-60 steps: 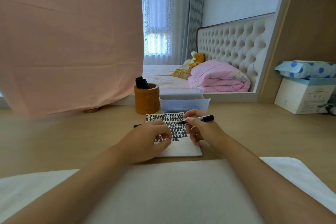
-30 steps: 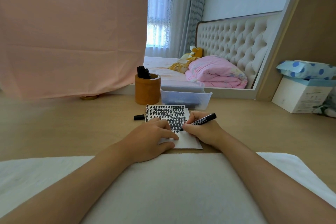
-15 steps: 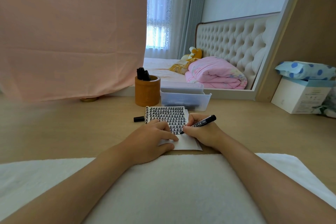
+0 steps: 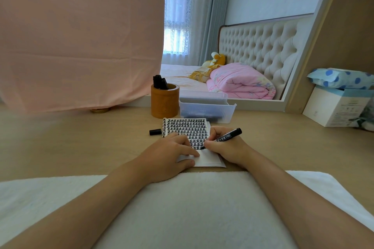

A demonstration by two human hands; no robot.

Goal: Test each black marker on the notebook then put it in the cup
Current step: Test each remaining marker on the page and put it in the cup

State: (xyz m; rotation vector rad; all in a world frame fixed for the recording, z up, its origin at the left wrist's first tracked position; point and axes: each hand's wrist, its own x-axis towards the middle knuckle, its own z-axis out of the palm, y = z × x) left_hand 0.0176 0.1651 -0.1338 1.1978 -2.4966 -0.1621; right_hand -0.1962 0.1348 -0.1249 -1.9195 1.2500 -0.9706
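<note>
Marker (image 4: pixel 226 137): on the notebook (image 4: pixel 208 159), tip down-left on the page, back end up-right.
Label: "700" readable.
Right hand (image 4: pixel 228 147): pinches the marker.
Left hand (image 4: pixel 172 155): flat, fingers straight, presses the notebook.
Cup (image 4: pixel 165 100): behind the notebook, holds markers.

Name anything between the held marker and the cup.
Nothing visible: from the marker in the right hand, the way to the cup runs over the notebook. The clear bin sits beside the cup, the cap left of the notebook.
</note>
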